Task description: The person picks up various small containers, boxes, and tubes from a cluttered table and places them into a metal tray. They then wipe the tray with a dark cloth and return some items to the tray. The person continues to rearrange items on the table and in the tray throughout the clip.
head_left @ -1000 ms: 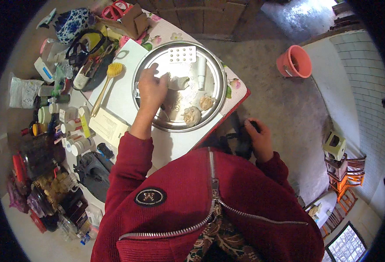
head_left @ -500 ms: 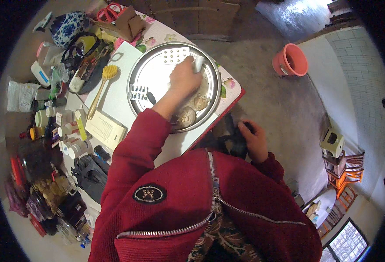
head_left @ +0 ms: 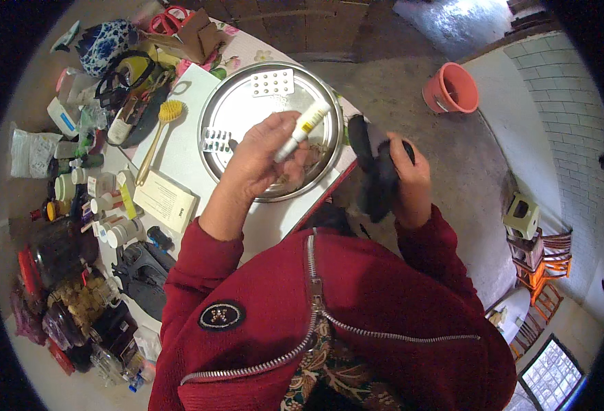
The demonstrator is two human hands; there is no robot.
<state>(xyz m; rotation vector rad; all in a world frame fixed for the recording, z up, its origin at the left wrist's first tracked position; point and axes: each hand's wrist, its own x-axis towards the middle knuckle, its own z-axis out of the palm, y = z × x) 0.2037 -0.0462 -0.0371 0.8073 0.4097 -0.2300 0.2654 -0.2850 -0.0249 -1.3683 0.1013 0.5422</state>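
Note:
A slim white tube (head_left: 309,125) with a yellow-marked label is held by my left hand (head_left: 254,161), fingers wrapped round it, above a round metal tray (head_left: 213,179). One blister pack (head_left: 272,82) of small pale pills lies at the tray's far side. Another blister pack (head_left: 216,139), with dark capsules, lies at its left. Pale brownish lumps on the tray are mostly hidden behind my left hand. My right hand (head_left: 413,179) grips a limp black item (head_left: 372,168) beyond the table's right edge; its exact kind cannot be made out.
A yellow-bristled brush (head_left: 157,140) and a cream box (head_left: 165,201) lie left of the tray. White bottles (head_left: 125,233), bags and other goods crowd the left side. On the floor at right stand a pink bucket (head_left: 450,89) and a pale green stool (head_left: 521,216).
My left hand has lifted the white tube off the tray's far right and drawn it nearer. My right hand has risen with the black item, moving up beside the table edge.

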